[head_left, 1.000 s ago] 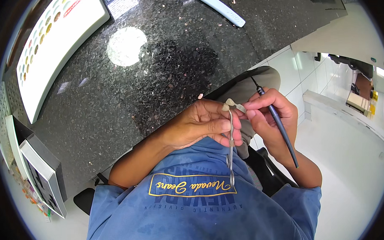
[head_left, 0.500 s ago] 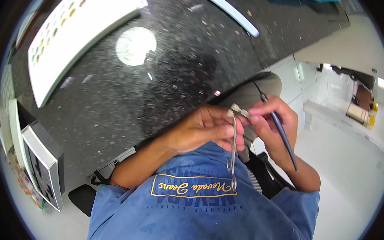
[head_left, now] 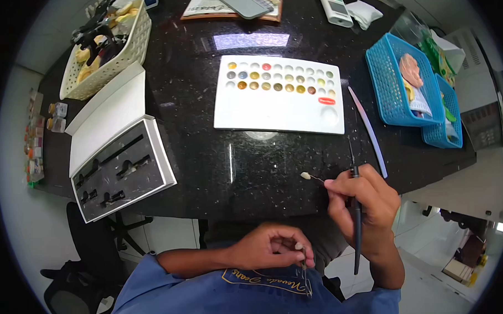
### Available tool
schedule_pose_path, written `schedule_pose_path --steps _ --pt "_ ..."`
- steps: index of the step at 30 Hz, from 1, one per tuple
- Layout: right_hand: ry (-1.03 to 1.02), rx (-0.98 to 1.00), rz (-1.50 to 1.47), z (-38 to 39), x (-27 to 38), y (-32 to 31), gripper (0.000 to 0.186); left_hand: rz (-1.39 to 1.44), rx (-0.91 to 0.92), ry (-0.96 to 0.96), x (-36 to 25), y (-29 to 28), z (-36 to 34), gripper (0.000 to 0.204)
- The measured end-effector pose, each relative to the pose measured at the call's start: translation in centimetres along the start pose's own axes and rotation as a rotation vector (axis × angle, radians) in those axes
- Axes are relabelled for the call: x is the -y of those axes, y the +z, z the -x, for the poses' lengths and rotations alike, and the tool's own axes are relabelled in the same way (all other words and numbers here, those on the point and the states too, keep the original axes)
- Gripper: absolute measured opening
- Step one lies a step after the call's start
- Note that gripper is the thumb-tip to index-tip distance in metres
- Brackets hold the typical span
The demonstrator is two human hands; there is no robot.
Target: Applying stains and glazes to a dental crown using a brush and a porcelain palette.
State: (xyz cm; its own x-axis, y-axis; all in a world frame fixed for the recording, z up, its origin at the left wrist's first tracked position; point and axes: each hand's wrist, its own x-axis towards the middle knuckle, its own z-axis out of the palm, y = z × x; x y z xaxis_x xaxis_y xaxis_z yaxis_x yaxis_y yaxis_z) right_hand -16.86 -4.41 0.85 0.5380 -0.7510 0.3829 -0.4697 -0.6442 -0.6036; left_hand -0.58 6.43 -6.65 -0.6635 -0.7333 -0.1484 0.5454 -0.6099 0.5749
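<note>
Evidently, our left hand (head_left: pixel 266 248) is clamped on a slim metal holder (head_left: pixel 306 274) before the near edge of the counter (head_left: pixel 202 170); our grip hides part of it, and its pale tip (head_left: pixel 299 246) is hard to make out. Our right hand (head_left: pixel 374 207) grips a dark slender tool (head_left: pixel 357 225) and pinches a thin stem (head_left: pixel 317 178) bearing a tooth-shaped piece (head_left: pixel 306 176) over that edge; whether it touches, we cannot tell.

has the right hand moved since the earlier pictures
Yes, forward: the right hand was short of the dark counter; now it reaches over its near edge.
</note>
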Motion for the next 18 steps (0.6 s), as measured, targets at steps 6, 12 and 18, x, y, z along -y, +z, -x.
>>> schedule_pose_path --steps 6,12,18 --pt "-0.125 0.017 0.118 -2.5 -0.6 -0.6 0.032 -0.015 -0.172 0.191 -0.9 -0.9 4.2 0.014" --pt "0.192 -0.238 -0.303 -8.2 0.8 -0.5 0.063 0.020 -0.284 0.229 -1.7 -0.9 6.2 0.023" --pt "0.137 0.113 -0.397 -14.7 -0.1 1.9 0.022 0.034 -0.349 0.388 -1.2 -1.1 7.2 0.018"
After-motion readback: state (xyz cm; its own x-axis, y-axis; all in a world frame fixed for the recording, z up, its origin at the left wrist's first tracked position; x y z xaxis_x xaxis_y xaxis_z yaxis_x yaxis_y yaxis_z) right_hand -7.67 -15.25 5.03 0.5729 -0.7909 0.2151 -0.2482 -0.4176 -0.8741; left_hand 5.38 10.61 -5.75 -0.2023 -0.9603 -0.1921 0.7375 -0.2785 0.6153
